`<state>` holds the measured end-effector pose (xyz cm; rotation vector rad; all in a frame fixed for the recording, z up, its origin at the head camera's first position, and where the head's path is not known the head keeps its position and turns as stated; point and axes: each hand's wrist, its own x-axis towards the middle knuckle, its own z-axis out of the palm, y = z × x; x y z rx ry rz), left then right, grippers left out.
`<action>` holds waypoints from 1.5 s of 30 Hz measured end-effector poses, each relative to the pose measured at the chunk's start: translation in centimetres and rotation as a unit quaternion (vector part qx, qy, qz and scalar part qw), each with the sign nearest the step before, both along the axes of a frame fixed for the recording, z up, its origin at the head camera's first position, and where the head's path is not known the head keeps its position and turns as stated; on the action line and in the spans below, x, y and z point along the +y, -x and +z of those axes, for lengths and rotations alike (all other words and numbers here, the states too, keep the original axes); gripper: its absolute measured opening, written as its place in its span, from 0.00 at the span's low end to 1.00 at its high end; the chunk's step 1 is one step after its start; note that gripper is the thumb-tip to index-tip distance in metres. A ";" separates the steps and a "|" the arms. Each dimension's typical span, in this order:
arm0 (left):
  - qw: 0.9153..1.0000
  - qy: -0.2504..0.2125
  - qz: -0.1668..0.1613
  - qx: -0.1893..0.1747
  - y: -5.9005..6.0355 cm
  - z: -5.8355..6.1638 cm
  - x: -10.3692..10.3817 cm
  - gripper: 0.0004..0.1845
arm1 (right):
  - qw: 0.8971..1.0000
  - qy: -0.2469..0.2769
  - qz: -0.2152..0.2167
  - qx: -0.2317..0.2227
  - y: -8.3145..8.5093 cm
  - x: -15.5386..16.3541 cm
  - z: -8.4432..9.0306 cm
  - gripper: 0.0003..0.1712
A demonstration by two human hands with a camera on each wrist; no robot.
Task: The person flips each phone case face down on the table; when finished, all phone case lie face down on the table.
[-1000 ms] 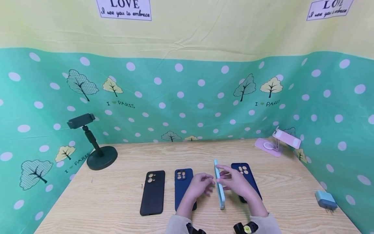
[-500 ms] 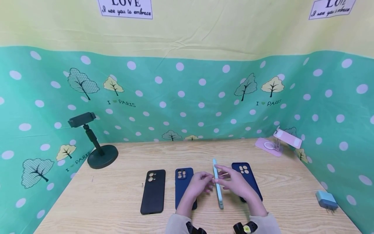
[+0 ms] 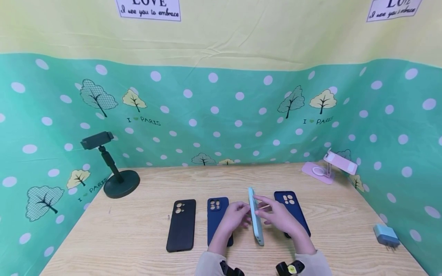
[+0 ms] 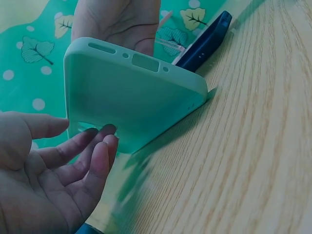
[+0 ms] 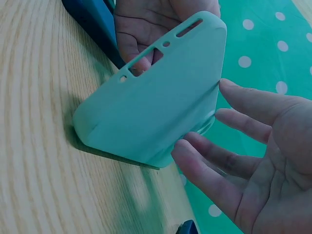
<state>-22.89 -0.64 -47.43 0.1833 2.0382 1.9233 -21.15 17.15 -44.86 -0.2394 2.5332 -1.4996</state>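
Between left hand (image 3: 235, 217) and right hand (image 3: 277, 215): 1 mint phone case (image 4: 126, 92), on its long edge on the table (image 3: 145, 230). Left fingers loosely bent at its hollow side. Right fingers relaxed, tips touching its back. Navy case (image 3: 215, 216) beside left hand.

Mint-green phone case (image 3: 256, 227): empty shell, port cutouts along the near short end. On its long edge on the counter (image 3: 145, 222), lower centre-right of head view, tilted slightly left, hollow side facing frame left.
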 end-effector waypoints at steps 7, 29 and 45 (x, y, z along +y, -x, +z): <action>1.000 -0.001 0.004 0.004 0.0 0.1 -0.1 0.15 | 1.000 -0.007 -0.010 -0.005 0.2 0.0 -0.4 0.28; 0.999 0.038 0.026 0.022 0.3 0.3 -0.9 0.13 | 0.999 -0.021 -0.032 -0.021 0.2 0.2 -1.6 0.31; 0.993 0.105 0.058 0.023 0.3 0.0 -1.0 0.06 | 0.994 -0.046 -0.088 -0.046 0.4 -0.1 -1.8 0.27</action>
